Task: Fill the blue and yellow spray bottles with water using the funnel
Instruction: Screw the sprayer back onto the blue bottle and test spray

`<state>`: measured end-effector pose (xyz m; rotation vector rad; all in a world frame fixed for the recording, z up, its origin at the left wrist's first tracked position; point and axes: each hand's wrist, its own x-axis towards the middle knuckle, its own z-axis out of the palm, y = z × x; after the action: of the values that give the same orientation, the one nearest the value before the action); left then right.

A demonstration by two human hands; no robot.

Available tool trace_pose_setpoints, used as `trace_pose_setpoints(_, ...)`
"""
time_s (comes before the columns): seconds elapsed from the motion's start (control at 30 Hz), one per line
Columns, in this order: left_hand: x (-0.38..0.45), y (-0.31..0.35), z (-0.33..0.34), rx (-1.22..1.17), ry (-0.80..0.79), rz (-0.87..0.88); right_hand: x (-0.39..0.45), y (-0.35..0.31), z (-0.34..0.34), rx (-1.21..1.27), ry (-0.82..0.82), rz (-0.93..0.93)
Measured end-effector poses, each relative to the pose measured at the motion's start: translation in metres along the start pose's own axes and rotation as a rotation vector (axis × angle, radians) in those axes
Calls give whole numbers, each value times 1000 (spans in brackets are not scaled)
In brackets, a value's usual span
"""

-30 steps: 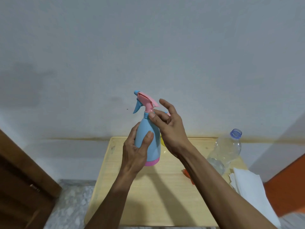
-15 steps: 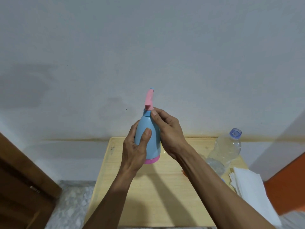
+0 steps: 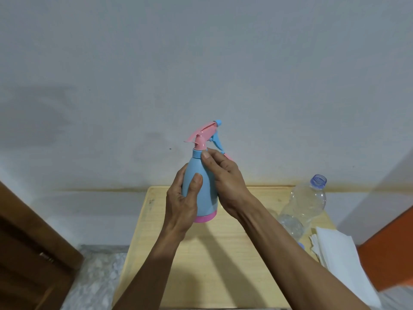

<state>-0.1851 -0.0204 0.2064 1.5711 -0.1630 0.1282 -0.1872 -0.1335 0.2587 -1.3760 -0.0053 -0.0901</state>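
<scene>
Plainly unlabelled blue spray bottle (image 3: 200,186), gripped by left hand (image 3: 182,203), right hand (image 3: 224,179)

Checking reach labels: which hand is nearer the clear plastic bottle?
Right. The right hand grips the blue spray bottle at its collar, on the side toward the clear plastic bottle. The left hand holds the body's far side.

**Soft, even light; wide-angle bend at the edges**

I see dim, diffuse light from above and behind me. My forearms cast long soft shadows on the table (image 3: 223,276). No glare anywhere. The wall (image 3: 201,63) looks grey and mottled. Corners bow and smear slightly; the centre stays sharp.
</scene>
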Motion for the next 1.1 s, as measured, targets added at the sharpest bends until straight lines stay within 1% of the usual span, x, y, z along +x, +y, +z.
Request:
trace_pose_setpoints(0.13, 0, 0, 0, -5, 0, -4, 1, -2, -1, 111, -4, 64)
trace_pose_setpoints(0.27, -1, -1, 2, 8, 6, -10, 4, 1, -3, 92, 19, 44)
trace_pose_setpoints(0.4, 1, -1, 2, 19, -4, -11, 4, 0, -5, 94, -14, 37)
trace_pose_setpoints(0.57, 2, 0, 0, -9, -16, -33, 8, -2, -8, 98, -16, 24)
trace_pose_setpoints(0.77, 1, -1, -3, 26, -39, -2, 15, -9, -15, -50, -16, -111)
trace_pose_setpoints(0.87, 1, -3, -4, 25, -41, 1, 16, -17, -20, -94, -113, -90)
trace_pose_setpoints(0.93, 1, -3, -6, 24, -38, -2, 17, -21, -22, -177, -157, -126)
trace_pose_setpoints(1.03, 2, -3, -6, 32, -49, -4, 19, -24, -21, -282, -102, -216)
trace_pose_setpoints(1.1, 2, -4, -7, 27, -59, -1, 19, -27, -20, -351, -119, -239)
